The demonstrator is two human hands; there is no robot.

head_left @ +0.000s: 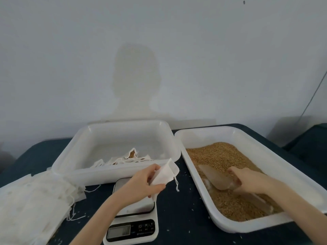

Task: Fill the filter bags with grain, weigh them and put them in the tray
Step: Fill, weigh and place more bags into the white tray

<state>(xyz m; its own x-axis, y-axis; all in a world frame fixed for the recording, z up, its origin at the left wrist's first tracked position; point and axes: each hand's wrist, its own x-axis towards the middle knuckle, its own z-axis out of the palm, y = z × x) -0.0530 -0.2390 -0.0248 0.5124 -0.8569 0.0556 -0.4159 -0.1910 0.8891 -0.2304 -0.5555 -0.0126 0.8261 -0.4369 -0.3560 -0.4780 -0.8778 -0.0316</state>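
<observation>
- A white kitchen scale (pixel 131 225) sits at the near edge of the desk (pixel 178 216), its platform bare and its display too dim to read.
- Above the scale's platform, the left hand (pixel 141 183) pinches an empty white filter bag (pixel 165 175) between thumb and fingers; the bag's mouth tilts toward the right and its drawstring dangles free.
- The right hand (pixel 247 179) is curled round the handle of a translucent scoop (pixel 215 176), whose blade lies in the grain (pixel 223 161) inside the white tub (pixel 276 156) on the right side of the desk.
- Toward the far edge stands the tray (pixel 74 156), just beside the tub, with several filled bags (pixel 123 159) lying along its near wall.
- A stack of unused bags (pixel 35 197) lies at the near left corner; stray grains dot the dark desk.
- The step in hand looks like filling: a scoopful is being taken for the held bag, with weighing not yet done.
- Next, the scoop probably has to be lifted level and brought to the bag's mouth, which the left hand should hold open and upright so grain does not spill onto the scale.
</observation>
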